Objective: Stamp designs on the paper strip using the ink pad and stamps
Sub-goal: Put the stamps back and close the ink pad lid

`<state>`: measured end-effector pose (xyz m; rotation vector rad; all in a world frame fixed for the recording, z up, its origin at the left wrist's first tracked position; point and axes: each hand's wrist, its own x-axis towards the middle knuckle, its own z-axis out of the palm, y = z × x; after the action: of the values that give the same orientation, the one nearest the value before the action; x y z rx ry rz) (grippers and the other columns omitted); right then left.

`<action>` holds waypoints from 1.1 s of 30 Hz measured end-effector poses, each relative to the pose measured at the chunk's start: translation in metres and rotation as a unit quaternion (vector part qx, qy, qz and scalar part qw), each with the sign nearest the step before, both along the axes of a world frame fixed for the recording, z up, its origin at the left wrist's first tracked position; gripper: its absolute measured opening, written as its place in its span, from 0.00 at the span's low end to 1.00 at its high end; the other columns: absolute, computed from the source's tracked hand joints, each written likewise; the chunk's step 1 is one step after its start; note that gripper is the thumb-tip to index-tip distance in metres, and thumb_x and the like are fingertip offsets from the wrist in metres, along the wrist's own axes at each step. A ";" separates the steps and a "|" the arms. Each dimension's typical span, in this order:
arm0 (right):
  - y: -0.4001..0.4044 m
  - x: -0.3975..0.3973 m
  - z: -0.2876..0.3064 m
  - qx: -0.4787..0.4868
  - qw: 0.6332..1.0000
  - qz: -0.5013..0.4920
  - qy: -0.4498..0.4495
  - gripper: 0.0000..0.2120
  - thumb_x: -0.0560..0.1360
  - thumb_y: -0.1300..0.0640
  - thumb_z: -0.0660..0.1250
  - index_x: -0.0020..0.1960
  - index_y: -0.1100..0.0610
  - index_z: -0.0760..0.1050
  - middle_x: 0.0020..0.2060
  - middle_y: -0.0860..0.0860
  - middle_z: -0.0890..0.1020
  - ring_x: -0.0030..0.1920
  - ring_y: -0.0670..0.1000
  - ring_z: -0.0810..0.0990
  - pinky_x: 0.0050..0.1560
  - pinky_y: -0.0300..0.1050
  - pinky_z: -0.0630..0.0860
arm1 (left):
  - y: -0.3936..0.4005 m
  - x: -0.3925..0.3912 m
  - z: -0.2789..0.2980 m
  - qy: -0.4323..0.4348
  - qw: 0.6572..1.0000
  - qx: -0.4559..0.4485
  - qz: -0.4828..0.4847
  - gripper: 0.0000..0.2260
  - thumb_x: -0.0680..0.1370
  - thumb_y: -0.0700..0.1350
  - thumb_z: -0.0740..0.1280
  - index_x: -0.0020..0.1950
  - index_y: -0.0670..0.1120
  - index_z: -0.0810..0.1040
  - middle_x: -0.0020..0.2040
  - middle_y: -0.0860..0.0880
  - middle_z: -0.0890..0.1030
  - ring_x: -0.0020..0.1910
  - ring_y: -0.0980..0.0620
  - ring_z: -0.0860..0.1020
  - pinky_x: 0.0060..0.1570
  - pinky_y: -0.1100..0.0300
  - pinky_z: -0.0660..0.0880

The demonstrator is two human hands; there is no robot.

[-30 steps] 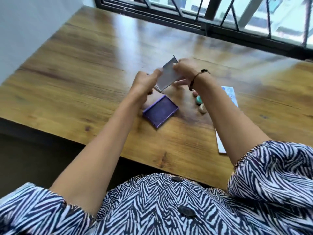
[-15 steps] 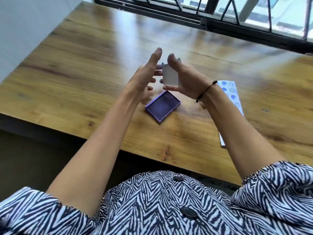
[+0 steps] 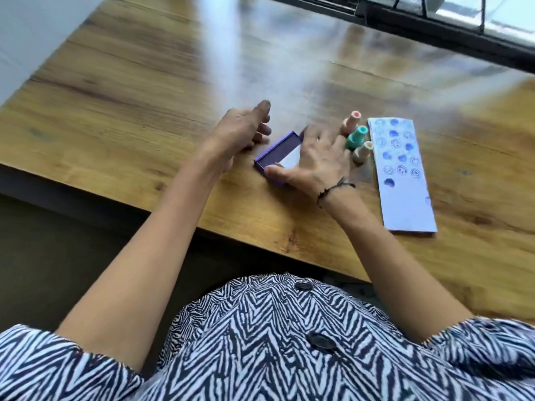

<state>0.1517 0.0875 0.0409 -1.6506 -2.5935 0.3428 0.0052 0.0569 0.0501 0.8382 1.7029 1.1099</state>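
Note:
The purple ink pad (image 3: 274, 153) lies open-side up near the table's front edge. Its clear lid (image 3: 291, 161) rests partly on it under my right hand (image 3: 317, 162), which lies over the lid with spread fingers and the thumb at the pad's near corner. My left hand (image 3: 246, 130) hovers just left of the pad, fingers apart and holding nothing. Three stamps lie right of the pad: a pink-tipped one (image 3: 353, 120), a teal one (image 3: 356, 138) and a cream one (image 3: 363, 151). The white paper strip (image 3: 404, 180) beyond them carries several blue prints.
The wooden table (image 3: 144, 91) has its front edge close to my body. A dark window frame (image 3: 434, 27) runs along the far side. A white wall (image 3: 26, 30) stands to the left.
Both hands came down from mid-air to the table. My right hand brought the lid onto the ink pad, and my left hand let go of it.

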 end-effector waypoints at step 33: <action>-0.026 -0.003 -0.004 -0.029 0.995 0.007 0.100 0.36 0.62 0.37 0.70 0.61 0.56 0.66 0.60 0.57 0.73 0.61 0.60 0.68 0.59 0.55 0.68 | -0.017 0.009 -0.003 -0.015 1.000 0.026 -0.001 0.09 0.78 0.46 0.61 0.38 0.51 0.74 0.40 0.52 0.79 0.32 0.61 0.75 0.26 0.75 0.68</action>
<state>0.1491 0.0611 0.0368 -1.5280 -2.4710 0.5575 0.0142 0.0395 0.0473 0.8513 1.6531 1.1653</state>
